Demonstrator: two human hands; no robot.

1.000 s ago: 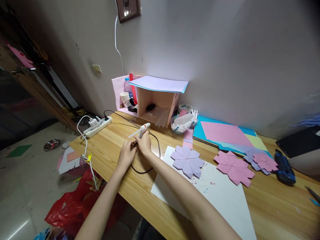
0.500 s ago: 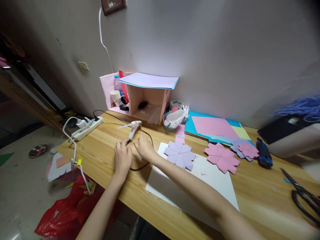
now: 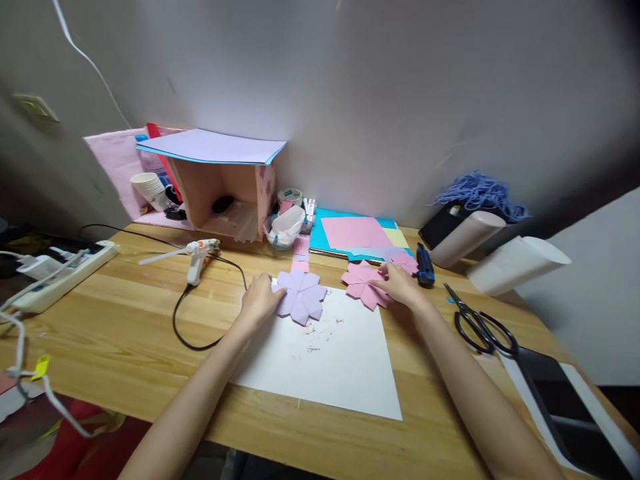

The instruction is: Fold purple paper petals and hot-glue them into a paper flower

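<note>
My left hand (image 3: 259, 298) pinches the left edge of a purple paper flower (image 3: 301, 297), its thumb over a petal and its other fingers mostly hidden. To the right, a pink paper flower (image 3: 363, 283) has its right edge between the thumb and fingers of my right hand (image 3: 397, 285). Both flowers are at the upper part of a white sheet of paper (image 3: 330, 373) strewn with small scraps. A smaller pink flower (image 3: 404, 261) lies just behind my right hand. The white glue gun (image 3: 197, 261) stands on the table left of my left hand, untouched.
An open box (image 3: 220, 180) topped with purple paper stands against the wall. Behind the flowers lie coloured sheets (image 3: 355, 233). Black scissors (image 3: 480, 323), a blue cutter (image 3: 425, 267) and paper rolls (image 3: 520, 265) are on the right. A power strip (image 3: 70, 277) sits at the left edge.
Both hands have left the glue gun and its cord and moved right, onto the purple and pink flowers. The view has turned right, bringing the paper rolls and a black phone-like slab into sight.
</note>
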